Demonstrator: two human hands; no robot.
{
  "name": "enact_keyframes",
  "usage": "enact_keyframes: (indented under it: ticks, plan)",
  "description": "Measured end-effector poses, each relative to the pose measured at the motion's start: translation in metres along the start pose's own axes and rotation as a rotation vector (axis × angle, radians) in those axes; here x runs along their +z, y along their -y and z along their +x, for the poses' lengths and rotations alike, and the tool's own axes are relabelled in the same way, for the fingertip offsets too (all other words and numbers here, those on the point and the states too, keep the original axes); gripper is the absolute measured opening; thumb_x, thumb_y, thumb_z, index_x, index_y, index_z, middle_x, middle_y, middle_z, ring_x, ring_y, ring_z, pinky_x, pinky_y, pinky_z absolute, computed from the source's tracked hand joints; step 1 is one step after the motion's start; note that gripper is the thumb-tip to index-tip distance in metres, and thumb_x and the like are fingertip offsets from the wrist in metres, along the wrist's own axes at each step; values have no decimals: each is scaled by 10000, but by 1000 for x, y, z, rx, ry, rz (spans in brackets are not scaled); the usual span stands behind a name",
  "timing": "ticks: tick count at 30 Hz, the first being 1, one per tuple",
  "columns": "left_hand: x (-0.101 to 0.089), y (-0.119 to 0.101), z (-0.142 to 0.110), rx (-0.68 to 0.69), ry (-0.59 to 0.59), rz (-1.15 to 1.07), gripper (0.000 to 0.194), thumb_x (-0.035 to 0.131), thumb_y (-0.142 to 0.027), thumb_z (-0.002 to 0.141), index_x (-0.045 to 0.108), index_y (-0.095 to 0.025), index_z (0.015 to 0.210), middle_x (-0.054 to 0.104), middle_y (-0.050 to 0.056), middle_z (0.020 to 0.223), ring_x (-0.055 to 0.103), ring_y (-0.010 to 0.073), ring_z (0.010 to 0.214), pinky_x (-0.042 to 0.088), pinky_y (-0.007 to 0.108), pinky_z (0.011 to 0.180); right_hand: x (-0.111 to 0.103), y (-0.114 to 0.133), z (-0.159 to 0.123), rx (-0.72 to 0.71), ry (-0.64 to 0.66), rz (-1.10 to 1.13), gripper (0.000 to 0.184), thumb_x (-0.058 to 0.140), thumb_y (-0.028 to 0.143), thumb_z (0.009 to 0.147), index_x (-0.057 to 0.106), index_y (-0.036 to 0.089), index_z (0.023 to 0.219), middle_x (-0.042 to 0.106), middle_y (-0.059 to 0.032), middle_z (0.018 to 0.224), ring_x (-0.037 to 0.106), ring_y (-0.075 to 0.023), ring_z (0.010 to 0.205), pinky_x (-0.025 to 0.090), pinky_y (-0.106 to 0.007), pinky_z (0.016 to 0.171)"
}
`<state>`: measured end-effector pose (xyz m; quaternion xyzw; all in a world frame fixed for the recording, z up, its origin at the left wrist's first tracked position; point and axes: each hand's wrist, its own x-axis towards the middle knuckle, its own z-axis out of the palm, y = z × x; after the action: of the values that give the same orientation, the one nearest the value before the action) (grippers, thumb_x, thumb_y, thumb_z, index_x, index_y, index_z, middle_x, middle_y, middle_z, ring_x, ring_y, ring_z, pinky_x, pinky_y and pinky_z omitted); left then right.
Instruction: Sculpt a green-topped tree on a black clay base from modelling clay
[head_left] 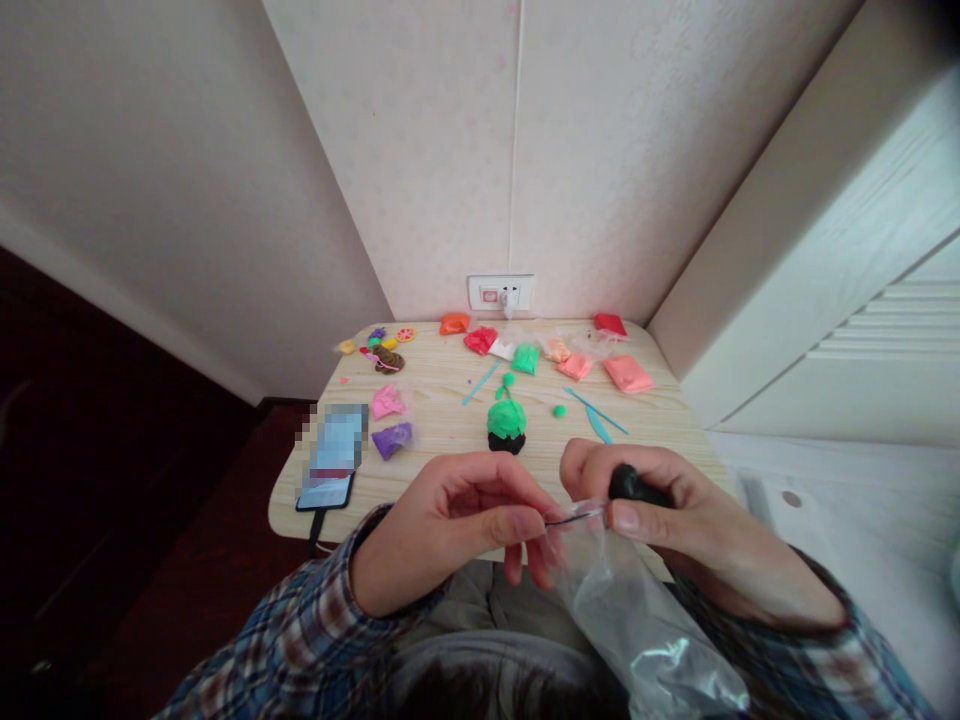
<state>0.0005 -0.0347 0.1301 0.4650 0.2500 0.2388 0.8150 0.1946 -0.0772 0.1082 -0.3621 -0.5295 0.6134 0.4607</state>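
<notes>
My left hand (469,515) pinches one side of the mouth of a see-through plastic bag (630,610) between thumb and fingers. My right hand (675,510) grips the other side of the mouth and also has a lump of black clay (637,486) tucked between thumb and curled fingers. A thin dark line runs along the stretched bag edge between both hands. The bag hangs down over my lap and looks mostly empty. Beyond my hands, on the table, stands a clay figure (506,425) with a green top and a black base.
On the wooden table (427,480) lie a phone (334,460) at left, purple (393,440) and pink (388,401) clay packs, blue modelling tools (598,412), and a small green ball (559,411). Several coloured packs line the back, below a wall socket (501,293).
</notes>
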Motion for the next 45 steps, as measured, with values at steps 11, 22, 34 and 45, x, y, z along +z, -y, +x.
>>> enact_keyframes:
  ticks: [11,22,34,45]
  plan:
    - [7,-2,-6,133,-81,235,102,582,-181,817,645,-129,755,672,21,655,452,36,438,347,148,427,9,-9,-5,53,-23,221,162,687,391,763,707,230,754,533,22,654,469,-104,622,337,-225,558]
    - [18,2,-13,241,88,190,258,559,-335,869,644,-129,738,612,35,697,535,80,579,414,183,548,27,-6,-4,12,171,451,270,661,379,779,587,183,609,480,26,604,523,-93,559,379,-199,488]
    - [-8,11,3,83,-231,282,268,615,-391,800,585,-138,719,512,-41,553,371,29,390,265,138,368,7,-3,0,-121,-127,-375,368,400,439,930,573,249,1193,578,-48,1041,530,-169,978,428,-310,878]
    - [1,10,-8,236,-374,391,141,613,-279,795,656,-147,772,709,45,769,669,161,737,552,254,716,21,15,-3,-339,-425,-762,67,613,298,838,602,235,858,643,-8,829,610,-149,802,498,-237,703]
